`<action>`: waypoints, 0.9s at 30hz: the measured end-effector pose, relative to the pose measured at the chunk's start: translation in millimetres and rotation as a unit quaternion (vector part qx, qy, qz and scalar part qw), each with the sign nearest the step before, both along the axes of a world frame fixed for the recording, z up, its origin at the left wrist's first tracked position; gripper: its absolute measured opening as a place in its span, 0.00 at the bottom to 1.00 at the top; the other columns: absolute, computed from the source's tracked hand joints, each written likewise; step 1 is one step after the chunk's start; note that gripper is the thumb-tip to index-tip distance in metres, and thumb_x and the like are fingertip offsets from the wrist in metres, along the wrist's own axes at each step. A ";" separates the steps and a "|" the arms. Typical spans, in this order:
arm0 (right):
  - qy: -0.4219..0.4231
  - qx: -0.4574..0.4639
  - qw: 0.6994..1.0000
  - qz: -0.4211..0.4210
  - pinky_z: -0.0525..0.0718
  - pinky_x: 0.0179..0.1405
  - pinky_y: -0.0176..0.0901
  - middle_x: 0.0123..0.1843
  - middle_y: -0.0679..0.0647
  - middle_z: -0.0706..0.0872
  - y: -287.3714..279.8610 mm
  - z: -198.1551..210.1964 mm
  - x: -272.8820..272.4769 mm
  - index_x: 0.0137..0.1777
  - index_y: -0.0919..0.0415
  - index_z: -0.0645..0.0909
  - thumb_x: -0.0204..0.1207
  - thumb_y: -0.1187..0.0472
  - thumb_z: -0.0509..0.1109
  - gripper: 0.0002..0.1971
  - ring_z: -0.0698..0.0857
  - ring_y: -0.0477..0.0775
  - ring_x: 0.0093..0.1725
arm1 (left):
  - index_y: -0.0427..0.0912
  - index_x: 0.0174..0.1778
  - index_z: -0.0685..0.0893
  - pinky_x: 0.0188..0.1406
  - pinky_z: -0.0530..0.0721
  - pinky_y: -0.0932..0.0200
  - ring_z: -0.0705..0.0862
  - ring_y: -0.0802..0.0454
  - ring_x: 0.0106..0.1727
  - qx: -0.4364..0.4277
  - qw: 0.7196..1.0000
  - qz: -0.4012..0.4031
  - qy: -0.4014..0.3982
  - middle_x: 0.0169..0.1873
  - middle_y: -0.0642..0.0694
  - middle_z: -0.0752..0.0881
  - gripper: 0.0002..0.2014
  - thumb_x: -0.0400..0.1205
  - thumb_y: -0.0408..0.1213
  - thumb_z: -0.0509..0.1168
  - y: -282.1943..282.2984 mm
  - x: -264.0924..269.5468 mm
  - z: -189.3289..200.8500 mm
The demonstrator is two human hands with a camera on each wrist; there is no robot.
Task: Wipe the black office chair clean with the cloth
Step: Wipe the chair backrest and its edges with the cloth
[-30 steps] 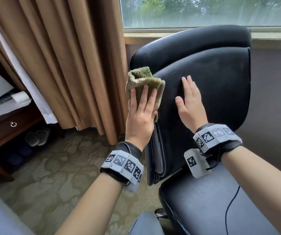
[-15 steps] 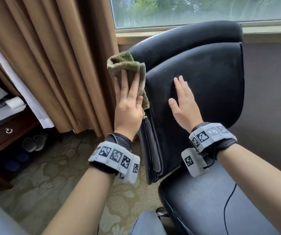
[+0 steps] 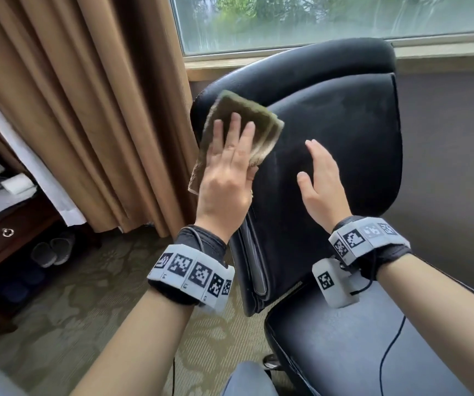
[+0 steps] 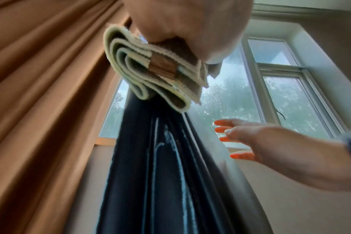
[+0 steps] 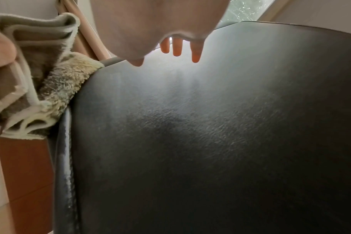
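Observation:
The black office chair's backrest (image 3: 344, 138) faces me, with its seat (image 3: 358, 352) at the lower right. My left hand (image 3: 230, 167) holds a folded green-brown cloth (image 3: 244, 121) on the backrest's upper left corner, fingers straight over it and thumb tucked at its edge. From the left wrist the cloth (image 4: 150, 71) hangs in layered folds under the palm, past the chair's side edge (image 4: 160, 174). My right hand (image 3: 320, 178) is open, fingers straight, turned edge-on just in front of the middle of the backrest (image 5: 210, 126). Whether it touches the leather is unclear. The cloth (image 5: 40, 79) shows at the left of that view.
Brown curtains (image 3: 87, 110) hang close to the chair's left side, under a window (image 3: 315, 18) with a sill. A wooden desk with a drawer (image 3: 7, 232) stands far left, slippers (image 3: 50, 250) beneath it. A thin black cable (image 3: 393, 344) lies across the seat. Patterned carpet (image 3: 72, 310) covers the floor.
My left hand carried the cloth off the backrest's left edge, then up and right onto its upper left corner. My right hand, flat on the backrest before, has tipped edge-on.

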State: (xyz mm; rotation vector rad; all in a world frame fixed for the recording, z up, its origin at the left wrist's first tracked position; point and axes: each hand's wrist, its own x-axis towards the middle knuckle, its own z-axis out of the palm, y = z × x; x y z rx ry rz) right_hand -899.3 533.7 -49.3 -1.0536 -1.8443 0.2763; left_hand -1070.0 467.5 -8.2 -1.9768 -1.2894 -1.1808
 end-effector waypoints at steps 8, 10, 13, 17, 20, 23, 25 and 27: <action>0.003 -0.058 0.997 -0.042 0.46 0.69 0.23 0.80 0.56 0.62 4.7 -9.7 13.8 0.79 0.63 0.59 0.78 0.72 0.58 0.29 0.58 0.52 0.79 | 0.39 0.58 0.87 0.65 0.78 0.48 0.82 0.46 0.65 -0.144 0.946 0.122 0.265 0.61 0.42 0.85 0.25 0.75 0.39 0.49 28.2 34.2 11.9; 0.002 -0.077 0.996 -0.048 0.47 0.70 0.25 0.80 0.56 0.62 5.0 -13.0 15.1 0.79 0.63 0.59 0.78 0.71 0.57 0.28 0.57 0.53 0.80 | 0.39 0.66 0.81 0.74 0.68 0.50 0.73 0.49 0.74 -0.168 0.926 0.164 0.296 0.69 0.43 0.79 0.25 0.79 0.37 0.45 26.4 43.2 21.8; -0.001 -0.106 0.993 -0.047 0.49 0.72 0.31 0.81 0.56 0.61 2.3 -17.2 16.1 0.80 0.63 0.58 0.79 0.70 0.56 0.28 0.56 0.52 0.80 | 0.38 0.71 0.77 0.78 0.58 0.51 0.66 0.50 0.78 -0.226 0.904 0.147 0.332 0.73 0.44 0.75 0.30 0.79 0.37 0.37 24.9 46.8 11.4; 0.000 -0.117 0.993 -0.036 0.49 0.72 0.30 0.81 0.56 0.61 -4.1 -19.3 18.2 0.80 0.63 0.58 0.79 0.70 0.56 0.28 0.57 0.52 0.80 | 0.45 0.44 0.91 0.63 0.79 0.55 0.85 0.54 0.59 -0.221 0.891 0.098 0.385 0.49 0.51 0.90 0.26 0.74 0.40 0.45 5.9 37.4 -18.7; -0.002 -0.113 0.993 -0.027 0.50 0.71 0.29 0.81 0.55 0.61 -8.8 -17.3 22.7 0.80 0.62 0.58 0.79 0.71 0.55 0.28 0.58 0.51 0.80 | 0.44 0.47 0.91 0.64 0.79 0.53 0.84 0.52 0.61 -0.220 0.886 0.088 0.398 0.53 0.49 0.89 0.21 0.76 0.46 0.52 -8.0 28.8 -29.6; -0.003 -0.127 0.992 -0.027 0.51 0.72 0.31 0.81 0.54 0.61 -13.1 -20.1 28.1 0.80 0.61 0.57 0.80 0.70 0.55 0.28 0.58 0.50 0.80 | 0.42 0.62 0.85 0.71 0.68 0.48 0.78 0.48 0.69 -0.224 0.897 0.070 0.375 0.63 0.47 0.84 0.25 0.79 0.54 0.56 -11.7 20.3 -27.0; -0.003 -0.148 0.988 -0.032 0.52 0.73 0.33 0.81 0.54 0.60 -15.3 -25.5 31.5 0.80 0.60 0.57 0.80 0.69 0.55 0.28 0.58 0.51 0.80 | 0.42 0.60 0.86 0.66 0.64 0.46 0.76 0.47 0.67 -0.193 0.898 0.095 0.385 0.61 0.47 0.85 0.24 0.79 0.47 0.50 -8.9 17.0 -21.2; 0.003 -0.170 0.985 -0.030 0.52 0.74 0.36 0.81 0.54 0.60 -17.7 -29.4 33.1 0.80 0.60 0.57 0.81 0.68 0.54 0.27 0.58 0.51 0.80 | 0.47 0.64 0.84 0.68 0.61 0.40 0.68 0.50 0.68 -0.157 0.890 0.166 0.395 0.64 0.49 0.82 0.24 0.77 0.43 0.51 -5.4 13.2 -18.6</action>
